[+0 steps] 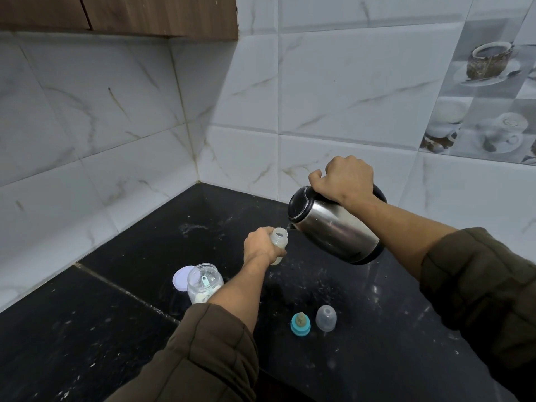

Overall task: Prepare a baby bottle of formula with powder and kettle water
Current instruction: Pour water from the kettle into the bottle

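Note:
My left hand grips an open clear baby bottle standing on the black counter, with pale contents at its bottom. My right hand holds the black handle of a steel kettle, tilted to the left. Its spout sits right at the bottle's mouth. An open powder jar with a blue-green scoop inside stands near my left forearm, and its white lid lies beside it. The teal ring with the teat and the clear bottle cap stand on the counter in front of me.
White marble-look tiles form a corner behind the counter. A wooden cabinet hangs at the top left. White specks and a wet patch mark the counter near the corner.

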Available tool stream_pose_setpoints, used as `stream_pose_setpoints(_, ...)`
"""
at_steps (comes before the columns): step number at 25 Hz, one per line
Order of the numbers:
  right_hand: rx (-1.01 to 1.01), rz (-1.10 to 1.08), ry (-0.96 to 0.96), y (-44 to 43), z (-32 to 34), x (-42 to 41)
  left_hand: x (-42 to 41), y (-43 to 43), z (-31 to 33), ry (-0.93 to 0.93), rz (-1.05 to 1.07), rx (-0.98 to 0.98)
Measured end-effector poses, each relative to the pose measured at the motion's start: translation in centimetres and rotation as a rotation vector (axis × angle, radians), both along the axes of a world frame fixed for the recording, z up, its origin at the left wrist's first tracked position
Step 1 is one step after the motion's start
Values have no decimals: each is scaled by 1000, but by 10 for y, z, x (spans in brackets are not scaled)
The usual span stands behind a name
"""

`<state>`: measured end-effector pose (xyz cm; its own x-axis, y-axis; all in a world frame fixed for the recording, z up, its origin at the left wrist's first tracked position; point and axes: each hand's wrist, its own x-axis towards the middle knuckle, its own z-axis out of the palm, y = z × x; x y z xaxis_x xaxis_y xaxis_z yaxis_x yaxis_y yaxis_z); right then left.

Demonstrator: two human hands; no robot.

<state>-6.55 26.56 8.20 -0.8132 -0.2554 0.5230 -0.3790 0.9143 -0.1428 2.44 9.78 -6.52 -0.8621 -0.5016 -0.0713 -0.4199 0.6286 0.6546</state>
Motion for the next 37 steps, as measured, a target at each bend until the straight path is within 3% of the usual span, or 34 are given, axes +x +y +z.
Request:
stream_pose_setpoints(12, -558, -171, -270, 57, -49, -19, -9, 10, -9, 73, 58, 141)
stream_pose_setpoints(32, -830, -219, -532, 108, -119, -38, -4, 27, -30, 9, 64, 148)
stream_pose_setpoints(37, -792, -216, -645, 117, -116, -39, -1, 31, -26, 3, 43, 125)
